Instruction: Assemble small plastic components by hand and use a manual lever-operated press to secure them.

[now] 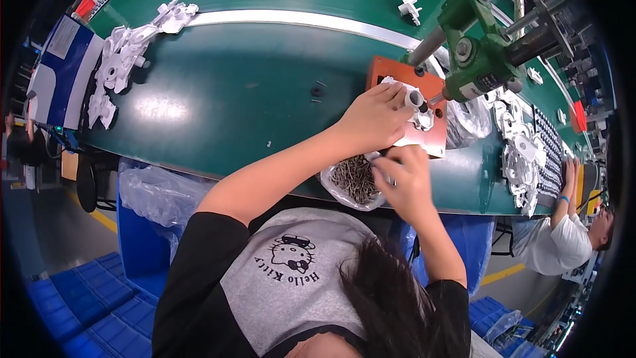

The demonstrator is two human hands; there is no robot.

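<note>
My left hand grips a white moulded part from its left side, its fingers bent over the edge. A round, light-coloured collar stands up from that part. Beneath it is an orange fixture block, below the rod of a green press. Closer to me, my right hand is closed, thumb against fingers, by a plastic-lined bowl of thin metal pins. Whatever its fingertips hold is too small and blurred to make out.
White moulded parts lie heaped at the left and right of the green bench. A clear plastic bag sits beside the fixture. Small loose pieces lie left of my hands. Another person works at far right.
</note>
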